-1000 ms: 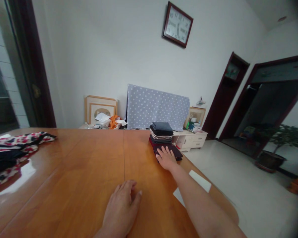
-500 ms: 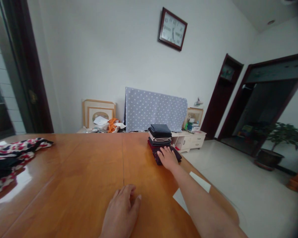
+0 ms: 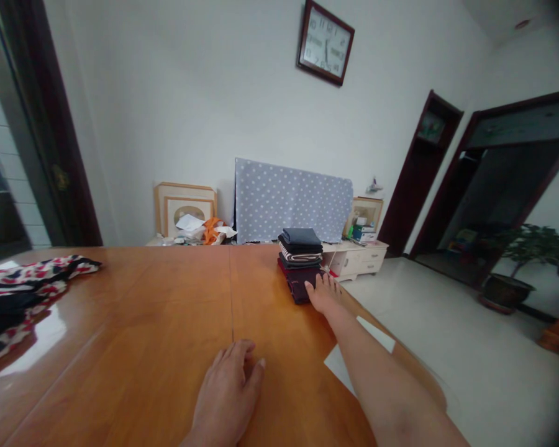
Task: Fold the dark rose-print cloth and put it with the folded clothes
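My right hand [image 3: 325, 294] reaches out to the far right of the wooden table [image 3: 177, 323]. Its fingers are spread on the right side of a folded dark maroon garment [image 3: 300, 284], flat on the tabletop. Just behind that garment rises a stack of folded clothes [image 3: 300, 248], with a dark blue-grey piece on top and a striped one lower down. Near the table's front, my left hand [image 3: 228, 391] rests with fingers loosely curved and thumb apart, holding nothing.
A patterned red, white and black garment [image 3: 32, 292] lies loose at the left. White paper [image 3: 342, 369] sits under my right forearm by the table's right edge. Beyond the table are a white cabinet [image 3: 361, 262] and a polka-dot cloth [image 3: 291, 198]; a potted plant [image 3: 507, 288] stands right.
My right hand has slid right across the folded maroon garment, uncovering more of its left part. The left hand stays in place. The view has tilted slightly.
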`<state>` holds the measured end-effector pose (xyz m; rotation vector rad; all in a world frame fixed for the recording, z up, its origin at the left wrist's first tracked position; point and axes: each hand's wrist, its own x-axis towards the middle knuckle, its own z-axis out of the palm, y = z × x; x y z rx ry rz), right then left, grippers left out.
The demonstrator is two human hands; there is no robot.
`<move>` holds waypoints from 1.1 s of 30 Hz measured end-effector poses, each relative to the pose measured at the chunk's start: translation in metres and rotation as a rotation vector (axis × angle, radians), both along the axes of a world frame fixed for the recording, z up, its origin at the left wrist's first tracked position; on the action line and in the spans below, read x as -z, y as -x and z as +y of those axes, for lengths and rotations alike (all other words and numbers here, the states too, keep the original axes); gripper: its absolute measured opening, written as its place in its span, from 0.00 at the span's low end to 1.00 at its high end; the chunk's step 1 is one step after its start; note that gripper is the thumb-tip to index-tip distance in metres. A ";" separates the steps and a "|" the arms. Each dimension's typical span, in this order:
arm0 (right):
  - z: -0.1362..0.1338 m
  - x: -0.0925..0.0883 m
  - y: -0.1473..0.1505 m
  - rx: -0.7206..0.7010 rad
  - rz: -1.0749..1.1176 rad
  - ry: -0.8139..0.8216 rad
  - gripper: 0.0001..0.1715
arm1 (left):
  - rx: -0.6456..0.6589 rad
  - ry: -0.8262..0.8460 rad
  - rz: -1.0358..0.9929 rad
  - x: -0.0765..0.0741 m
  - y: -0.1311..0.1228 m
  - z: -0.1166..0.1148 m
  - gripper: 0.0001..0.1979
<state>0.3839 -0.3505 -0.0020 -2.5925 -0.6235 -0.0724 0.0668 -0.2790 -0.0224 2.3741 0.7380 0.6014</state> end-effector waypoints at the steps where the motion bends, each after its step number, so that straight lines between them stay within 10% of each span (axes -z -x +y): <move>1: 0.002 -0.003 0.007 -0.001 0.011 -0.035 0.41 | -0.001 0.002 0.002 0.001 0.000 0.000 0.16; 19: 0.069 0.003 0.170 -0.291 0.430 -0.723 0.23 | -0.011 0.150 -0.204 0.003 -0.005 0.010 0.14; 33: 0.042 -0.004 0.153 -0.241 -0.005 -0.193 0.19 | -0.011 0.148 -0.185 0.004 -0.004 0.010 0.14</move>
